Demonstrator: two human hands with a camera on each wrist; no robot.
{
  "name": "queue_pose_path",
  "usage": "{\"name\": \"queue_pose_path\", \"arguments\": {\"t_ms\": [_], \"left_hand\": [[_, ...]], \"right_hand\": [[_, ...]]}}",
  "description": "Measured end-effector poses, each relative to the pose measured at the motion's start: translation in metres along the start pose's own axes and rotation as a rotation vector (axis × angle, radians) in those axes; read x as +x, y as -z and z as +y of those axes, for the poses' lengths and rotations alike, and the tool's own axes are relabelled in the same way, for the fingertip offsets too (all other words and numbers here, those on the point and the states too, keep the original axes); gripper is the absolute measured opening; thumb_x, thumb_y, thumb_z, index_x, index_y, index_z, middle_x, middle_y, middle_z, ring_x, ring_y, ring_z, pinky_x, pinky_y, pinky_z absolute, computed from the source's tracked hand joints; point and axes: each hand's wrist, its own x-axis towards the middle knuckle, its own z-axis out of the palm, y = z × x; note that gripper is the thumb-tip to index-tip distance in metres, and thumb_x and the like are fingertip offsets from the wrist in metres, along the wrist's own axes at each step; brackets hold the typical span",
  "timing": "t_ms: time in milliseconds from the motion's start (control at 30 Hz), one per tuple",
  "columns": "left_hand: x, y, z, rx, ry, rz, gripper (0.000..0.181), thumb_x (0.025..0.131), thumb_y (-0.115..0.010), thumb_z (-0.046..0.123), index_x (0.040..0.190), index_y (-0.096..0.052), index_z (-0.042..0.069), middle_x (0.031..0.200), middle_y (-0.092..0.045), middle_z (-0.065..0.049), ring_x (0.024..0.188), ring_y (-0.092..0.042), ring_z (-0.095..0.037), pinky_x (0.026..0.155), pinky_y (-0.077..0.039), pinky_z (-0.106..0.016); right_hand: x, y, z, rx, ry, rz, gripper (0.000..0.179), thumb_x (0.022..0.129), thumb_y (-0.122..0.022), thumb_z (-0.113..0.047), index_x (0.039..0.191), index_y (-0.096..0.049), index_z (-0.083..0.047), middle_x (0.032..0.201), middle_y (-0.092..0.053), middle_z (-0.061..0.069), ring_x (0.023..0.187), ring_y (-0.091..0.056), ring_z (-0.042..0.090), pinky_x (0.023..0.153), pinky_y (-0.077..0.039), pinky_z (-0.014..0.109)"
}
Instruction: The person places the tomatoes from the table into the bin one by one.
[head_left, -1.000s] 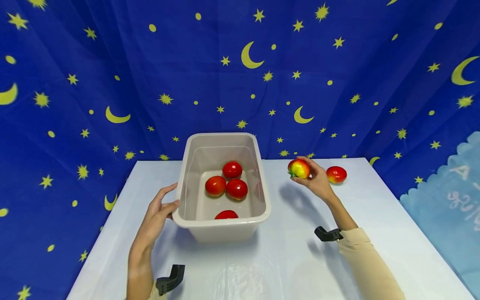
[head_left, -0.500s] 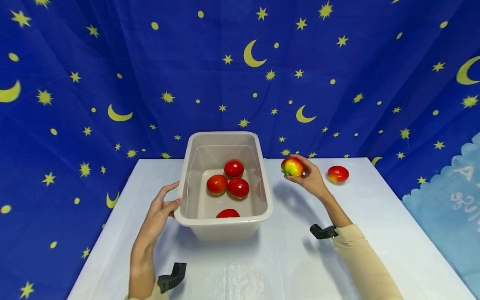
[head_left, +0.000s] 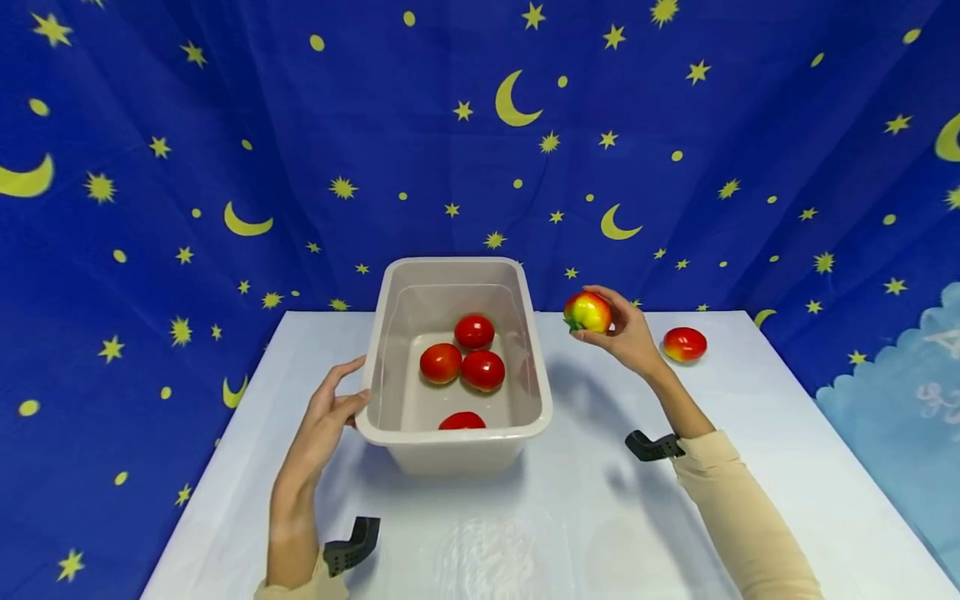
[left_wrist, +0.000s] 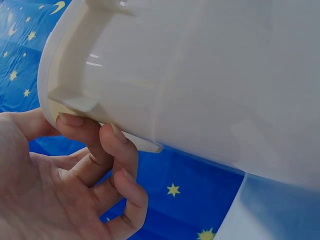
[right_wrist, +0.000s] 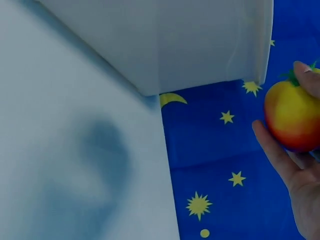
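My left hand [head_left: 318, 429] grips the left rim of a grey plastic tub [head_left: 457, 435]; in the left wrist view its fingers [left_wrist: 120, 145] curl under that rim. Inside the tub lie several red tomatoes, among them one [head_left: 475, 332] toward the back and one [head_left: 462, 421] partly hidden by the near rim. Right of the tub, my right hand [head_left: 630, 337] holds a red-and-yellow tomato [head_left: 588, 312] with a green leafy top, raised over the table. The right wrist view shows this tomato [right_wrist: 290, 115] between thumb and fingers.
Another red-and-yellow tomato [head_left: 684, 344] lies on the white table [head_left: 600, 533] to the right of my right hand. A blue curtain [head_left: 420, 158] with yellow stars and moons hangs behind the table and along its sides.
My right hand has moved left and slightly up with the tomato, away from the one on the table. My left hand keeps its grip on the tub. The head view has shifted slightly.
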Motion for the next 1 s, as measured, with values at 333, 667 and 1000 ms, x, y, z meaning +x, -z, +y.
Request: {"name": "queue_pose_path", "arguments": {"t_ms": [333,667,1000], "left_hand": [[-0.001,-0.001,0.001,-0.002,0.014,0.000,0.049,0.101,-0.049,0.014,0.148,-0.036,0.009,0.078,-0.071,0.010,0.069,-0.061,-0.011,0.074,-0.046,-0.027],[-0.002,-0.001,-0.001,-0.016,-0.008,0.003,0.049,0.101,-0.048,0.013,0.148,-0.036,0.007,0.075,-0.070,0.013,0.067,-0.060,-0.010,0.072,-0.046,-0.027],[-0.001,-0.001,0.000,-0.009,-0.007,0.005,0.049,0.101,-0.048,0.013,0.148,-0.037,0.008,0.077,-0.071,0.009,0.067,-0.061,-0.012,0.071,-0.047,-0.028]], "right_hand": [[0.005,-0.007,-0.013,-0.019,-0.014,0.033,0.065,0.084,-0.074,-0.002,0.142,-0.044,-0.004,0.136,-0.051,0.019,0.109,-0.055,0.012,0.088,-0.047,0.014],[0.018,-0.019,-0.033,-0.104,0.035,0.043,0.066,0.082,-0.077,-0.008,0.140,-0.047,-0.008,0.138,-0.053,0.014,0.117,-0.053,0.025,0.101,-0.043,0.033],[0.024,-0.036,-0.046,-0.055,0.090,0.008,0.066,0.081,-0.076,-0.001,0.139,-0.046,-0.006,0.135,-0.054,0.015,0.116,-0.053,0.022,0.096,-0.043,0.022]]}}
